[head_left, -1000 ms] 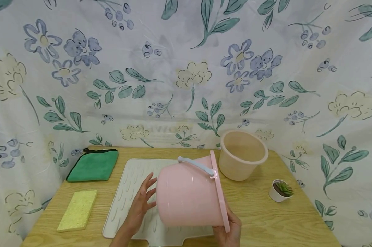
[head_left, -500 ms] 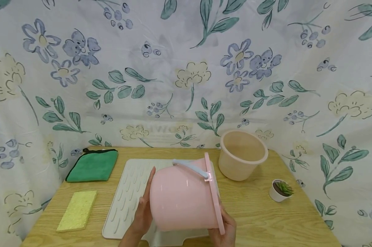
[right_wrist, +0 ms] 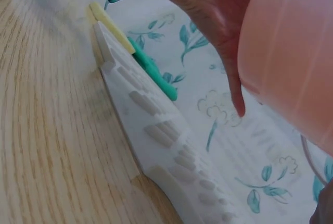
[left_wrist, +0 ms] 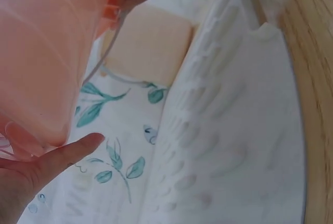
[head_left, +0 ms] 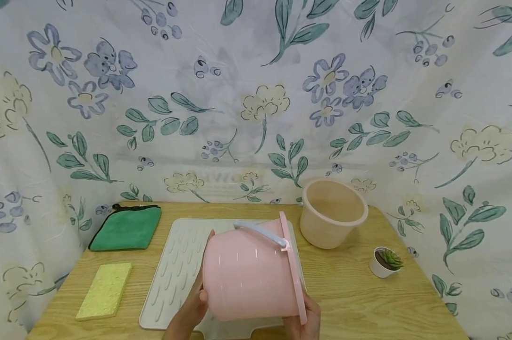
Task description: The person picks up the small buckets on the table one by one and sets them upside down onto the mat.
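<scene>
A glossy pink bucket (head_left: 249,274) lies on its side in the air above the white ridged mat (head_left: 164,278), its mouth facing right. My left hand (head_left: 195,300) supports the bucket's base, its palm and extended fingers against the bottom. In the left wrist view that hand's thumb (left_wrist: 78,151) sticks out straight beside the base. My right hand (head_left: 308,314) grips the rim at the lower right, with part of its fingers hidden behind the rim. The pale blue handle (head_left: 262,231) lies along the bucket's upper side.
Behind on the right stands a beige bucket (head_left: 330,222), with a small potted succulent (head_left: 383,262) in front of it. On the left are a green pouch (head_left: 126,229) and a yellow sponge (head_left: 104,290). A floral curtain (head_left: 222,118) hangs behind the wooden table (head_left: 366,307).
The bucket and right hand have shifted left and slightly down. My left hand, earlier apart from the base with fingers spread, has come against it.
</scene>
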`<state>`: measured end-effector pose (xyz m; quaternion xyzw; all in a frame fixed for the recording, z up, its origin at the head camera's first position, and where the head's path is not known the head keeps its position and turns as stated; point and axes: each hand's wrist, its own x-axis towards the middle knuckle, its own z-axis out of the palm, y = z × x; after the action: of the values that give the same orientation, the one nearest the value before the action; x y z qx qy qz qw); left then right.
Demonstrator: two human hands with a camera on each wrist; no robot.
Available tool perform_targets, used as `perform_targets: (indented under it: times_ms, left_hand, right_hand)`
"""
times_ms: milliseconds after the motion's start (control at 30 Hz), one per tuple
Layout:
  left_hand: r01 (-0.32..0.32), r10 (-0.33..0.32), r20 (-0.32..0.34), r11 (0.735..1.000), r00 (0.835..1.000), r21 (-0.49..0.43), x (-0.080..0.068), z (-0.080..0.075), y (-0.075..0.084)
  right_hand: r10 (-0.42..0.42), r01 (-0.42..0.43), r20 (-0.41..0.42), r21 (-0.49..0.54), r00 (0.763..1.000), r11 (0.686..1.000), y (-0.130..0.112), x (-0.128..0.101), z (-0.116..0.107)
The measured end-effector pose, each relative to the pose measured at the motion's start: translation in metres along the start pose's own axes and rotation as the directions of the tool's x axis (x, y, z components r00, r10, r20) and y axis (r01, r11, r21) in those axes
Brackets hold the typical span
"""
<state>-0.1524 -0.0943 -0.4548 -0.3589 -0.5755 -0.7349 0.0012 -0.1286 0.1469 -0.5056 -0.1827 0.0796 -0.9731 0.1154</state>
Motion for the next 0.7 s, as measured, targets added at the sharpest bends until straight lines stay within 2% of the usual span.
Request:
perform_targets:
  times_ms: [133,267,333,433,533,700]
  left_hand:
    - [0.029,-0.029,-0.01,1.0,1.0,0.009,-0.002,-0.003,0.003]
    - [0.093,-0.087,-0.07,0.992,0.994,0.08,-0.004,-0.003,0.011]
    - [0.128,-0.123,-0.084,0.99,0.989,0.057,-0.004,-0.002,0.015]
    - [0.165,-0.168,-0.078,0.986,0.983,-0.037,-0.004,0.0,0.021]
    - [0.168,-0.171,-0.112,0.985,0.979,-0.032,-0.003,0.003,0.026]
    - [0.109,-0.097,-0.173,0.992,0.98,0.061,0.0,0.005,0.032]
  right_hand:
    - [0.013,-0.013,-0.011,0.013,1.0,1.0,0.002,-0.001,0.0]
    - [0.041,-0.041,-0.006,0.033,0.999,0.999,0.004,-0.002,0.0]
    - [0.058,-0.058,-0.001,0.049,0.998,0.997,0.004,-0.002,0.001]
    - [0.069,-0.07,0.011,0.075,0.998,0.995,0.005,-0.003,0.002]
    - [0.086,-0.086,0.003,0.056,0.996,0.995,0.005,-0.003,0.003]
    - [0.171,-0.173,-0.027,-0.049,0.985,0.984,-0.001,0.001,0.005]
